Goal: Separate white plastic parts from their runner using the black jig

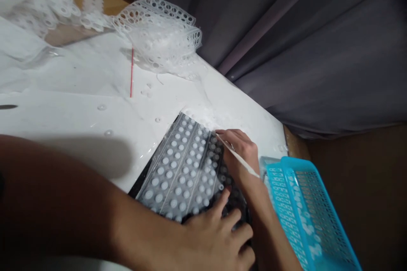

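A dark flat board (140, 182) lies slanted on the white table, covered by a translucent sheet with rows of white round knobs (178, 169). Its right part looks darker. My left hand (222, 235) rests over the sheet's lower part with fingers spread, the index fingertip beside a small white ring (221, 186). At the upper right edge of the sheet is my right hand (241, 148), its fingers curled. A thin white strip (238, 157) runs along that hand toward the wrist; the right fingertips are mostly hidden.
A blue plastic basket (294, 163) holding small white pieces stands at the right table edge. Crumpled perforated translucent sheets (159, 36) lie at the back, near a red stick (132, 72). Small clear rings (108, 133) are scattered about. A grey curtain (305, 42) hangs behind.
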A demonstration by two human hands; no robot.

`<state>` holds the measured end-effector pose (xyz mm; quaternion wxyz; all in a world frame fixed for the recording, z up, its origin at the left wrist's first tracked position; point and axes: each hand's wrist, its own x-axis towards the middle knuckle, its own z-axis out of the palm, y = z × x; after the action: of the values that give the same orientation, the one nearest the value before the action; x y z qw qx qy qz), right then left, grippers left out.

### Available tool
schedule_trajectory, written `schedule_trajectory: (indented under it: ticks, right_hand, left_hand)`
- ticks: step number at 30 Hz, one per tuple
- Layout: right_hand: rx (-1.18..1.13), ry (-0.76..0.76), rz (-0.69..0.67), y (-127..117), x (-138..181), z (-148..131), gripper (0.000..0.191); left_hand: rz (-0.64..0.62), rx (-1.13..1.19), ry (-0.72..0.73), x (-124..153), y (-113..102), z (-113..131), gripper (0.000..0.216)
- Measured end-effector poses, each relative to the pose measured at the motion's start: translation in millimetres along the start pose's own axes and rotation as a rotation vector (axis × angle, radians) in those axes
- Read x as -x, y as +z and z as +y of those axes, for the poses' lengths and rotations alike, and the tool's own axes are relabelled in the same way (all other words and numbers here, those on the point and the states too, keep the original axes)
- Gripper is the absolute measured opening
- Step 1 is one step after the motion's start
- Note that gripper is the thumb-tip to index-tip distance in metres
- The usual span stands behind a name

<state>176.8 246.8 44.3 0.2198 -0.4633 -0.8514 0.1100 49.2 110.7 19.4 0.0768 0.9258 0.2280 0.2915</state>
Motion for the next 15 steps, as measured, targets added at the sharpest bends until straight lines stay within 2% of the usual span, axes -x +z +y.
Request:
schedule_trajectory:
  ticks: [2, 4, 8, 11, 15]
  right_hand:
    - [-0.073, 0.07, 0.01, 1, -4, -1, 0.023]
    - [-0.248, 0.201, 0.085, 3, -5, 1, 0.018]
    - [-0.617, 0.422, 0.292, 4, -2, 14, 0.03]
    - [-0.69, 0.423, 0.252, -1, 5, 20, 0.029]
    - [-0.631, 0.373, 0.144, -6, 14, 16, 0.022]
  left_hand:
    - [-0.002, -0.016, 0.005, 1, -1, 0, 0.026]
    - [0.009, -0.03, 0.006, 2, 1, 0, 0.026]
    - [0.042, -0.036, 0.013, 3, 6, 0, 0.024]
    - [0.052, -0.034, 0.025, 2, 6, 0, 0.026]
    - [0.041, -0.017, -0.005, 1, 5, 1, 0.026]
